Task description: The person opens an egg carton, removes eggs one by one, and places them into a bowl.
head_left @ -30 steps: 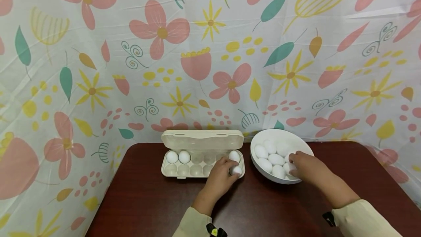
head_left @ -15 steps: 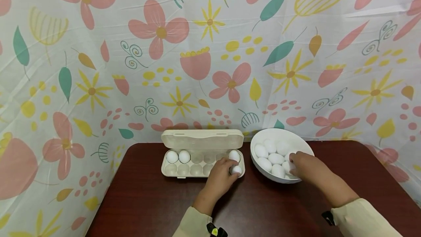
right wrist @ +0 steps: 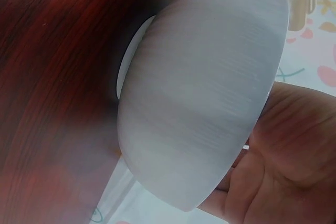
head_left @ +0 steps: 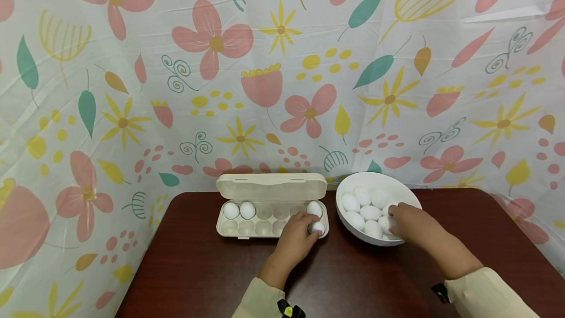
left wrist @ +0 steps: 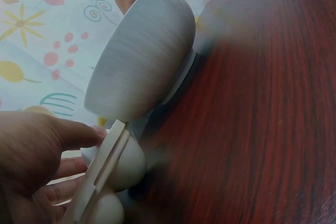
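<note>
A beige egg carton [head_left: 272,233] lies with its lid raised on the table. My left hand [head_left: 296,238] holds a white egg [head_left: 317,228] in the carton's front right cup, thumb and fingers around it. Behind that egg is another egg [head_left: 314,208], and two more eggs [head_left: 239,210] sit at the back left. To the right, a white bowl [head_left: 353,232] contains several white eggs [head_left: 371,213]. My right hand [head_left: 412,225] reaches over its right rim, thumb and fingers about an egg [head_left: 387,225]; in the right wrist view the bowl's wall [right wrist: 199,93] hides the fingertips.
Both carton and bowl stand near the back of a dark red-brown wooden table [head_left: 348,283]. Behind it hangs a white cloth [head_left: 282,156] printed with flowers and leaves. Dark wrist straps [head_left: 291,309] show at the cream sleeves [head_left: 260,301].
</note>
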Demonstrator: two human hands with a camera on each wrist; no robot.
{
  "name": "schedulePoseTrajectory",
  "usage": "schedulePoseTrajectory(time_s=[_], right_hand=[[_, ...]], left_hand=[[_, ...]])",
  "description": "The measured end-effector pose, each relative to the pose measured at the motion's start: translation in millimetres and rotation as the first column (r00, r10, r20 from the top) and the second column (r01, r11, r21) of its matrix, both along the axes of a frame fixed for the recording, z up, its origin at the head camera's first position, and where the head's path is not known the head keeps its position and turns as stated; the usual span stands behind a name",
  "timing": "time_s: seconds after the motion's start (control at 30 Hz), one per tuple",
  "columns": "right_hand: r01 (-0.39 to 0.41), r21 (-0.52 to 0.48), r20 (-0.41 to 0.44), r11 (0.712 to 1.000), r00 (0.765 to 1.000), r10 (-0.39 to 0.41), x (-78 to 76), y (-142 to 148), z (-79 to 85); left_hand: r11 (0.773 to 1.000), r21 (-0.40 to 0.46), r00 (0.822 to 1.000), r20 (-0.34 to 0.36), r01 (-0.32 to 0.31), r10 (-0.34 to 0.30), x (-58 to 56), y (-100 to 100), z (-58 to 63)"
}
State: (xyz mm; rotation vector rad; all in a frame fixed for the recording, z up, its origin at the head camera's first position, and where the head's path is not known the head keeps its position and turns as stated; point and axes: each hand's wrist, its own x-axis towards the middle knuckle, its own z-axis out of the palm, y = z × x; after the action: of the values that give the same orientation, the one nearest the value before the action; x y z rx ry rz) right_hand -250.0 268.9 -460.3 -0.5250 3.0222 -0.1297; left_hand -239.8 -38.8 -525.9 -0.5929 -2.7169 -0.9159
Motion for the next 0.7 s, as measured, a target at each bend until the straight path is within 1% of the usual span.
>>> schedulePoseTrajectory(time_s=[0.1, 0.2, 0.4, 0.47, 0.6, 0.7], right_hand=[[-0.003, 0.006, -0.037, 1.0, 0.999, 0.003, 1.2, -1, -0.7], [-0.002, 0.005, -0.105, 1.0, 0.994, 0.002, 3.1, -3, -1.3], [-0.01, -0.013, -0.256, 1.0, 0.967, 0.006, 5.8, -11, 0.3], [-0.011, -0.029, -0.298, 1.0, 0.955, 0.002, 7.0, -14, 1.6], [-0.016, -0.086, -0.339, 0.996, 0.94, -0.014, 10.3, -23, 4.4], [-0.05, -0.14, -0.372, 0.989, 0.928, -0.006, 13.2, -31, 5.3]], left_hand=[[1.0, 0.002, 1.0, -0.003, -0.005, 0.005, -0.3, 0, 1.2], [1.0, 0.018, 1.0, -0.013, -0.011, 0.011, -0.9, -1, 2.5], [0.998, 0.066, 0.999, -0.045, -0.014, 0.017, -1.9, -3, 4.1], [0.997, 0.08, 0.999, -0.046, -0.017, 0.021, -1.9, -3, 5.0], [0.992, 0.125, 0.999, -0.034, -0.027, 0.031, -1.8, -3, 7.0], [0.987, 0.156, 0.999, -0.016, -0.045, 0.048, -2.4, -3, 7.3]])
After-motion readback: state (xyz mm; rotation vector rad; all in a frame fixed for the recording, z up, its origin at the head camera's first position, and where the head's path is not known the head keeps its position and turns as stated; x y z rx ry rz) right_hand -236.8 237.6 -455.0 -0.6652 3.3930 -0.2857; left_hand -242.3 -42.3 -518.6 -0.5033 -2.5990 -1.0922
